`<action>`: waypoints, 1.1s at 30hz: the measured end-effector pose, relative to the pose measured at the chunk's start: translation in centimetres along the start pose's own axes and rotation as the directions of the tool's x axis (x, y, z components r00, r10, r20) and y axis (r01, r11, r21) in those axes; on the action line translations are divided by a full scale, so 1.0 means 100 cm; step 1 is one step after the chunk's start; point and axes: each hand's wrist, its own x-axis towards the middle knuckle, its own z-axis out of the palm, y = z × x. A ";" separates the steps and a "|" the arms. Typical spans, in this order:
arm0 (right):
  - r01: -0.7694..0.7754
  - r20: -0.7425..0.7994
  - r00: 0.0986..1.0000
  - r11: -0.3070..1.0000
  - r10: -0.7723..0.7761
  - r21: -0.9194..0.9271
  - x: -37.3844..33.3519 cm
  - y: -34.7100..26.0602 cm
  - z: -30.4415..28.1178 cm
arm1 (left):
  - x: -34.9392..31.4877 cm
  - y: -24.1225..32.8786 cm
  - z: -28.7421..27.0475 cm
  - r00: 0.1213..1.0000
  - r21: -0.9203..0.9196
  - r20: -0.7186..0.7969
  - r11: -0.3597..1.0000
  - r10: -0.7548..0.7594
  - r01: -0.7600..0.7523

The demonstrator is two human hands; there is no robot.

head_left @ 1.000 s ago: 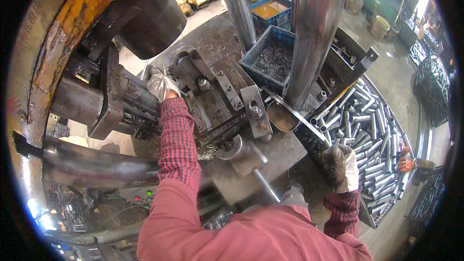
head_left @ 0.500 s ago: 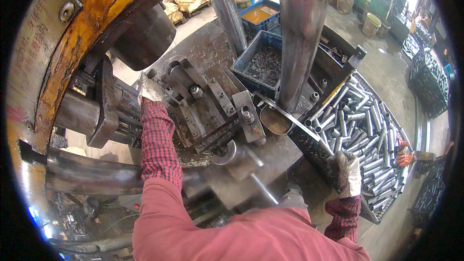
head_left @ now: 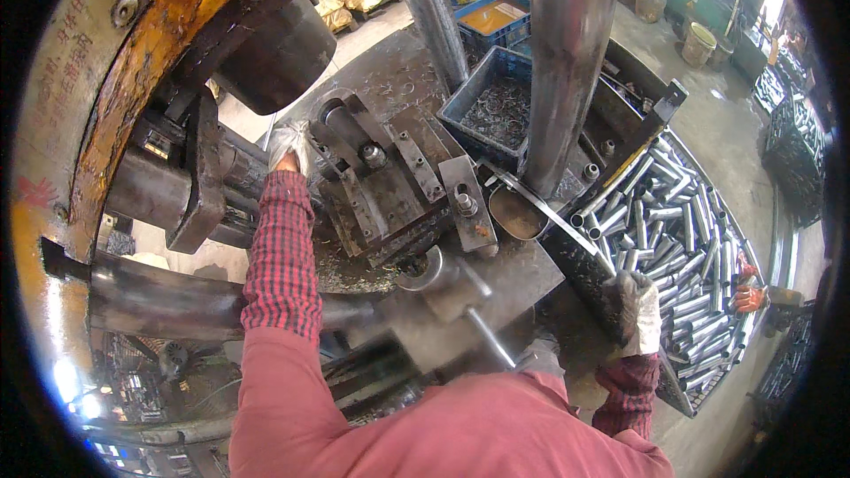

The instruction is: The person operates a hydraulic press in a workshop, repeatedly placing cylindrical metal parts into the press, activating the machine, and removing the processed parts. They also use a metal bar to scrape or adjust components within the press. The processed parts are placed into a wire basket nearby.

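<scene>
My left hand [head_left: 290, 145], in a pale work glove, is at the left side of the steel die fixture [head_left: 376, 179]. Its fingers are closed, and a thin rod [head_left: 269, 131] shows beside them; whether they grip it is unclear. On the fixture lies a dark cylinder [head_left: 340, 126]. My right hand [head_left: 636, 312], in a soiled glove, is curled at the near-left side of the bin [head_left: 689, 404] of cut metal tubes [head_left: 677, 252]. What its fingers hold, if anything, is hidden. A half-round steel cradle [head_left: 434, 273] with a bright rod [head_left: 490, 336] sits between my arms.
A yellow press frame [head_left: 146, 62] and dark ram [head_left: 276, 62] stand at left. Two steel columns, including a thick one [head_left: 571, 62], rise beyond the fixture. A blue crate [head_left: 460, 111] holds metal rings. An orange-red glove [head_left: 749, 299] is at the bin's right edge.
The view has shifted slightly. My left hand has moved a little farther away along the fixture's left side, and its glove has turned. My right hand stays by the bin.
</scene>
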 end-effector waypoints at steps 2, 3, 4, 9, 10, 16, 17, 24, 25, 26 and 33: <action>0.078 0.073 0.994 0.997 -0.078 0.003 0.000 -0.001 0.008 | 0.014 -0.014 0.005 0.981 0.282 -0.007 0.942 0.195 -0.185; 0.124 0.114 0.986 0.992 -0.119 -0.031 -0.001 -0.001 0.010 | 0.017 -0.014 0.005 0.952 0.423 0.060 0.856 0.300 -0.296; 0.074 0.085 0.994 0.997 -0.072 -0.017 -0.001 -0.001 0.013 | 0.017 -0.012 0.002 0.961 0.368 0.144 0.889 0.234 -0.272; 0.063 0.011 0.998 0.997 -0.064 0.049 -0.008 0.008 0.007 | -0.008 0.040 -0.029 0.947 0.090 0.322 0.994 0.025 -0.057; 0.039 0.001 0.999 0.999 -0.039 0.028 -0.009 0.011 0.004 | -0.013 0.050 -0.034 0.973 0.060 0.231 0.998 0.013 -0.027; -0.016 0.019 1.000 0.999 0.016 -0.036 -0.008 0.016 -0.008 | -0.025 0.068 -0.036 0.979 -0.170 0.177 0.977 -0.099 0.129; 0.037 0.031 0.999 0.997 -0.035 -0.070 -0.008 0.014 -0.007 | -0.028 0.067 -0.032 0.975 -0.456 0.151 0.864 -0.161 0.213; 0.067 0.040 0.997 0.996 -0.064 -0.061 -0.009 0.007 0.000 | -0.060 0.046 -0.022 0.989 -0.348 -0.103 0.935 -0.110 0.068; 0.061 0.036 0.998 0.997 -0.059 -0.053 -0.009 0.008 0.000 | -0.059 0.042 -0.019 0.984 -0.366 -0.112 0.926 -0.137 0.087; 0.065 0.025 0.998 0.997 -0.064 -0.046 -0.008 0.010 0.000 | -0.056 0.036 -0.020 0.986 0.111 -0.156 0.993 0.059 -0.042; 0.059 -0.011 0.998 0.991 -0.061 -0.120 0.005 0.030 -0.006 | -0.044 0.071 -0.072 0.997 0.305 0.064 0.951 0.031 -0.049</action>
